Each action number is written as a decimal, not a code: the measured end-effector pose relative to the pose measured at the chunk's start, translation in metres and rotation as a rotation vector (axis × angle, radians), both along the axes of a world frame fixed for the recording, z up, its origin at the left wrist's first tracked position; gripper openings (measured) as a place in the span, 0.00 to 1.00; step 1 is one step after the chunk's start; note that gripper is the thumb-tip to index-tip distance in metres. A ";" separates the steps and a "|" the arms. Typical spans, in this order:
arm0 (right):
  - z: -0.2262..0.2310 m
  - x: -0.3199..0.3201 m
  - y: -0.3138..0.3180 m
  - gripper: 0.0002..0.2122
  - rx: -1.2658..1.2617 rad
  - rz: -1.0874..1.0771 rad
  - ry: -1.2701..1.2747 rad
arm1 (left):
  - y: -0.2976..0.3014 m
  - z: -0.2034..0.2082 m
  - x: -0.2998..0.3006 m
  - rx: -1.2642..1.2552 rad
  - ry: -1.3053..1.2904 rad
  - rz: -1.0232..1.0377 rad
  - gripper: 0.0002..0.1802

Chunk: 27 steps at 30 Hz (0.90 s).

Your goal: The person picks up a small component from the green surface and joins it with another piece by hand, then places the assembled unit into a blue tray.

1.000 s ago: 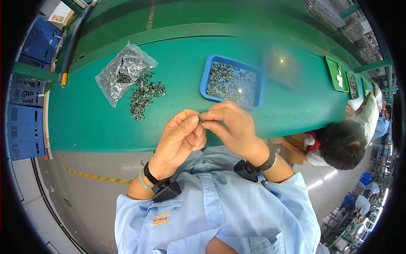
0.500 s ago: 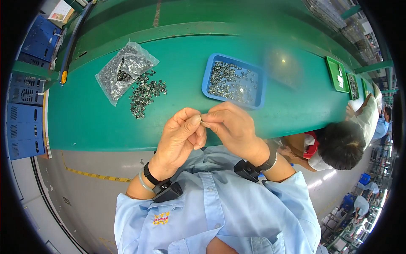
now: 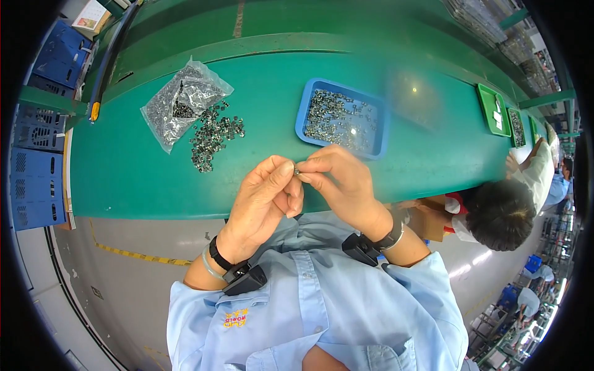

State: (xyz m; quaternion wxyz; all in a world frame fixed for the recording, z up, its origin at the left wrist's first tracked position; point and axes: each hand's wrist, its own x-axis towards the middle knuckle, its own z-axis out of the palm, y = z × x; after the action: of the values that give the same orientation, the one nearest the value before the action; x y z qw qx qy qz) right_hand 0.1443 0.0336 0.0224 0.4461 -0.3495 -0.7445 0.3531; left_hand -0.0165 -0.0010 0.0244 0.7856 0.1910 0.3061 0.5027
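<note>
Part point(image 3: 297, 172) sat between left hand point(image 3: 262, 190) and right hand point(image 3: 345, 183).
Thumbs and forefingers pinched it from opposite sides; its long axis was too small to tell.

Small shiny piece point(image 3: 297, 172), mostly covered, pinched in mid-air

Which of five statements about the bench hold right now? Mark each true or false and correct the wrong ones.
1. The left hand and right hand meet at one small part. True.
2. The blue tray is right of the clear bag. True.
3. The blue tray is empty. False: it holds many small pieces.
4. A loose pile lies beside the clear bag. True.
5. The loose pile is on the floor. False: it's on the green tabletop.
</note>
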 end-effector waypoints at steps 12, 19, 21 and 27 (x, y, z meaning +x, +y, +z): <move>-0.002 0.002 0.001 0.07 0.044 0.028 -0.006 | -0.002 -0.006 0.002 0.002 -0.036 -0.015 0.09; -0.001 0.000 0.001 0.07 0.052 0.017 -0.008 | -0.002 -0.003 0.003 0.013 0.044 0.025 0.08; -0.001 0.000 0.002 0.07 0.047 0.016 -0.002 | -0.003 -0.002 0.002 0.023 0.057 0.023 0.08; -0.002 -0.001 0.002 0.08 0.009 -0.005 0.011 | -0.003 0.000 0.000 0.027 0.069 0.038 0.10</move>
State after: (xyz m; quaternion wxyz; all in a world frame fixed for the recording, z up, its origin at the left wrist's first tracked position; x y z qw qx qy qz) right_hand 0.1433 0.0356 0.0199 0.4526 -0.3472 -0.7426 0.3508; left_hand -0.0164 -0.0036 0.0247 0.7621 0.2130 0.3299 0.5147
